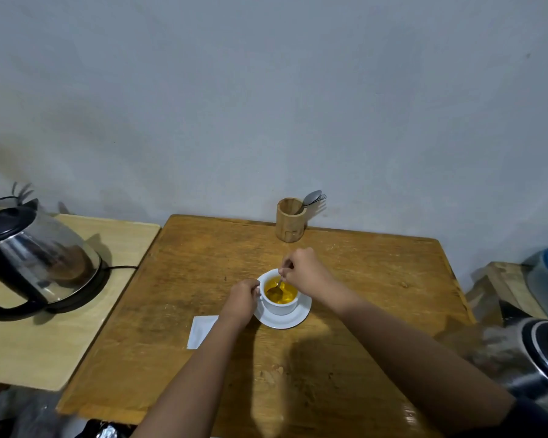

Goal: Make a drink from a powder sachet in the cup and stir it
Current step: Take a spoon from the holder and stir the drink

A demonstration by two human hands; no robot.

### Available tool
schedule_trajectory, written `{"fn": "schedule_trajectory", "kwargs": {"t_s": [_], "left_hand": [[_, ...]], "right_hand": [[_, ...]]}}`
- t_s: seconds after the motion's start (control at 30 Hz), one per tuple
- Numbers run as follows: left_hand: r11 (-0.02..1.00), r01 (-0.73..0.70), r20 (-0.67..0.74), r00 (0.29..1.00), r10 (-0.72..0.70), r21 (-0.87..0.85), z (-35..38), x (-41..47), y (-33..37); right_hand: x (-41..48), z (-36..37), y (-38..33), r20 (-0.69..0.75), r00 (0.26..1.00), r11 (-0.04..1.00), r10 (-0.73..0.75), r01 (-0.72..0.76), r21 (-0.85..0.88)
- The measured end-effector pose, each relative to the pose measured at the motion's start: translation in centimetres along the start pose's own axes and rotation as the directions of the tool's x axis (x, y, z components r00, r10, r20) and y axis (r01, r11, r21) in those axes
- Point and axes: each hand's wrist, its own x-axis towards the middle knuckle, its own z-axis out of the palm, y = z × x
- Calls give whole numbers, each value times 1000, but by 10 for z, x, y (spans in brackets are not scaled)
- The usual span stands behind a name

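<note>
A white cup point(279, 306) stands on a white saucer point(293, 319) in the middle of the wooden table point(361, 279). The cup holds a yellow-orange drink point(287, 295). My left hand point(241, 300) grips the cup at its left side, where the handle is hidden. My right hand point(304, 270) pinches the top of a metal spoon point(276, 287) whose bowl dips into the drink. A white sachet point(200, 330) lies flat on the table left of the saucer, partly under my left forearm.
A wooden cutlery holder point(290, 224) with a spoon and fork stands at the table's far edge by the wall. An electric kettle point(35, 257) sits on a lighter side table at the left. Metal and blue containers crowd the right edge.
</note>
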Motion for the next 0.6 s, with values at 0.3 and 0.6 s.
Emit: {"fn": "schedule_trajectory", "kwargs": {"t_s": [0.3, 0.6], "left_hand": [[999, 13, 61, 998, -15, 33, -10, 2, 0], [998, -11, 96, 995, 4, 67, -15, 3, 1]], "right_hand": [[-9, -32, -19, 53, 985, 976, -161, 167, -142], [-22, -50, -19, 130, 948, 907, -289, 315, -280]]}}
